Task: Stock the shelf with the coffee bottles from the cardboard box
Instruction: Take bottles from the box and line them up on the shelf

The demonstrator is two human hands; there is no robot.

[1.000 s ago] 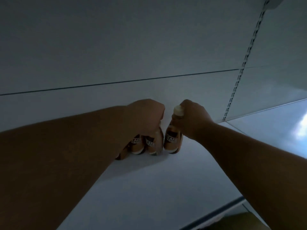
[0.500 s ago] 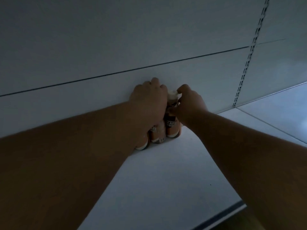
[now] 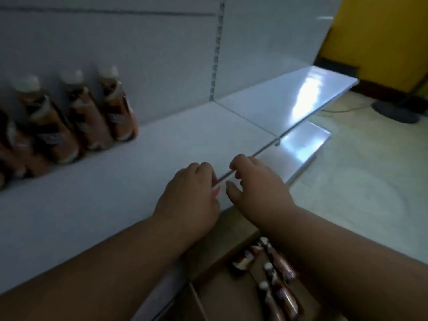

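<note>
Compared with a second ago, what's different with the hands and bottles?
Both hands let go of the coffee bottles at the back of the shelf and drew back toward its front edge. The left hand and right hand are now empty. The bottles stay standing by the back panel.

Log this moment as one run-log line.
left hand: empty | right hand: empty | coffee bottles: upright at shelf back | cardboard box: bottles remain

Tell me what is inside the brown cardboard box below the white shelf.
Several brown coffee bottles with white caps lie inside the cardboard box. The right forearm covers the rest, so no count is possible.
</note>
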